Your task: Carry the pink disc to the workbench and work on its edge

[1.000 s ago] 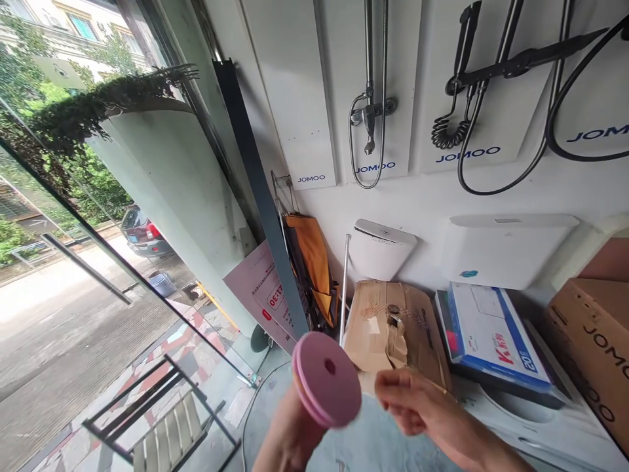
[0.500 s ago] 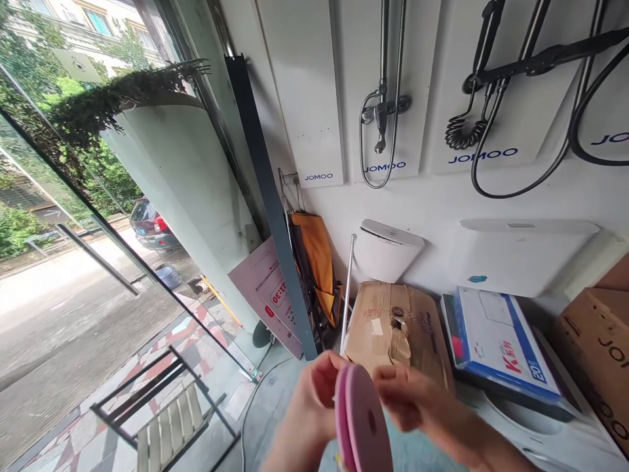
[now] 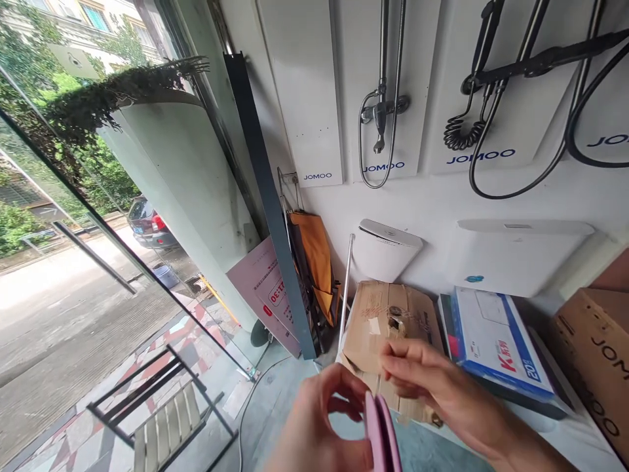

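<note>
My left hand [image 3: 322,419] grips a pink spool [image 3: 377,429] at the bottom centre, two round flanges with a narrow gap between them, seen nearly edge-on. The spool's lower part runs out of the picture. To its right and a little higher, my right hand [image 3: 425,377] is closed in a pinch, apart from the spool. Whatever lies between those fingertips, if anything, is too small to make out. Behind both hands lies a torn cardboard box [image 3: 368,328].
A blue-and-white box [image 3: 496,334] and a brown carton [image 3: 602,354] are on the right. Shower fittings [image 3: 381,118] and white cisterns [image 3: 388,249] line the wall. At left are a glass door [image 3: 162,278], a folding chair [image 3: 167,419] and a leaning dark post [image 3: 270,196].
The spool has turned from showing its broad face to nearly edge-on and shifted slightly right. My right hand has moved up and right, away from it.
</note>
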A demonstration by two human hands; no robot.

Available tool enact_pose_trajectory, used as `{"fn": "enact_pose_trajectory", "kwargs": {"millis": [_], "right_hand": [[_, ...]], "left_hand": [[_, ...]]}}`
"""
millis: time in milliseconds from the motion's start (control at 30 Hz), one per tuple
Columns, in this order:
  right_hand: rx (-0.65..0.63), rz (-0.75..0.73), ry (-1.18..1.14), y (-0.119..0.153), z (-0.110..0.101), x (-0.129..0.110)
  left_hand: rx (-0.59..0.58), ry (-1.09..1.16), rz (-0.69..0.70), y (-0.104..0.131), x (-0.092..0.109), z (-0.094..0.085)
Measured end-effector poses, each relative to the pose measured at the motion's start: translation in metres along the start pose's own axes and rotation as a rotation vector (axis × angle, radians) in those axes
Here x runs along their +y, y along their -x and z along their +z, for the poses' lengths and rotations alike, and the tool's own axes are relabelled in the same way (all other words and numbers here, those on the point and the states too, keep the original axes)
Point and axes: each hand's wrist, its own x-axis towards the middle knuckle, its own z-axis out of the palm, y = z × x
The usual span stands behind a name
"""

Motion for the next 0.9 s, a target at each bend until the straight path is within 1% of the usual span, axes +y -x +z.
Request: {"fn": "enact_pose_trajectory", "kwargs": {"millis": [33, 67, 100, 133, 167, 200, 233, 267, 300, 333, 367, 400, 433, 467, 500, 533, 567, 600, 633, 667, 700, 733, 767, 800, 833, 867, 900], "right_hand": [[0.01, -0.037, 0.061, 0.006, 0.002, -0.004], [0.01, -0.042, 0.11, 0.012, 0.004, -0.004], [-0.01, -0.007, 0.135, 0.017, 0.006, 0.0], [-0.064, 0.064, 0.141, 0.019, 0.006, 0.007], [-0.115, 0.143, 0.122, 0.018, 0.004, 0.014], [-0.174, 0.209, 0.092, 0.014, 0.002, 0.019], [-0.198, 0.241, 0.051, 0.008, -0.002, 0.021], [-0.191, 0.234, 0.006, 0.002, -0.005, 0.018], [-0.149, 0.191, -0.033, -0.002, -0.008, 0.012], [-0.089, 0.127, -0.056, -0.004, -0.009, 0.003], [-0.044, 0.049, -0.057, -0.003, -0.009, -0.006], [-0.031, -0.019, -0.023, 0.002, -0.007, -0.015], [-0.017, -0.071, 0.032, 0.008, -0.003, -0.019], [-0.012, -0.088, 0.088, 0.015, 0.0, -0.019], [-0.007, -0.063, 0.121, 0.02, 0.004, -0.015], [-0.02, -0.004, 0.133, 0.023, 0.007, -0.006], [-0.043, 0.083, 0.106, 0.023, 0.007, 0.004], [-0.092, 0.153, 0.072, 0.02, 0.007, 0.013], [-0.12, 0.188, 0.023, 0.014, 0.004, 0.019], [-0.122, 0.189, -0.024, 0.008, 0.002, 0.022], [-0.1, 0.159, -0.053, 0.002, -0.001, 0.019], [-0.057, 0.107, -0.067, -0.001, -0.004, 0.012], [-0.006, 0.041, -0.062, -0.002, -0.005, 0.003], [0.024, -0.027, -0.029, 0.001, -0.005, -0.008], [0.042, -0.079, 0.026, 0.007, -0.004, -0.017], [0.062, -0.106, 0.09, 0.015, 0.0, -0.024], [0.092, -0.1, 0.14, 0.024, 0.004, -0.026]], "left_hand": [[0.104, -0.066, 0.054, -0.002, 0.0, 0.001], [0.224, -0.073, 0.1, -0.004, -0.001, 0.0], [0.326, -0.017, 0.132, -0.006, -0.002, 0.0], [0.394, 0.085, 0.139, -0.007, -0.004, -0.002], [0.394, 0.215, 0.116, -0.007, -0.005, -0.003], [0.337, 0.338, 0.073, -0.006, -0.006, -0.004], [0.238, 0.427, 0.025, -0.003, -0.006, -0.004], [0.126, 0.469, -0.016, 0.0, -0.006, -0.003], [0.027, 0.456, -0.038, 0.003, -0.005, -0.002], [-0.031, 0.384, -0.032, 0.005, -0.004, 0.0], [-0.05, 0.271, -0.007, 0.007, -0.003, 0.001], [-0.019, 0.146, 0.03, 0.006, -0.001, 0.002], [0.064, 0.044, 0.069, 0.005, 0.0, 0.003], [0.184, -0.009, 0.101, 0.002, 0.001, 0.002], [0.315, -0.001, 0.124, 0.0, 0.002, 0.001], [0.414, 0.068, 0.131, -0.003, 0.003, 0.0], [0.469, 0.177, 0.126, -0.004, 0.003, -0.002], [0.465, 0.29, 0.098, -0.004, 0.003, -0.003], [0.391, 0.388, 0.056, -0.003, 0.003, -0.003], [0.262, 0.457, 0.012, 0.0, 0.002, -0.003], [0.103, 0.479, -0.024, 0.002, 0.001, -0.002], [-0.032, 0.438, -0.043, 0.004, -0.002, 0.0], [-0.109, 0.33, -0.031, 0.006, -0.004, 0.001], [-0.117, 0.172, 0.01, 0.006, -0.007, 0.003], [-0.047, -0.008, 0.069, 0.005, -0.01, 0.003], [0.085, -0.189, 0.125, 0.003, -0.012, 0.004], [0.245, -0.339, 0.173, 0.0, -0.014, 0.003]]}}
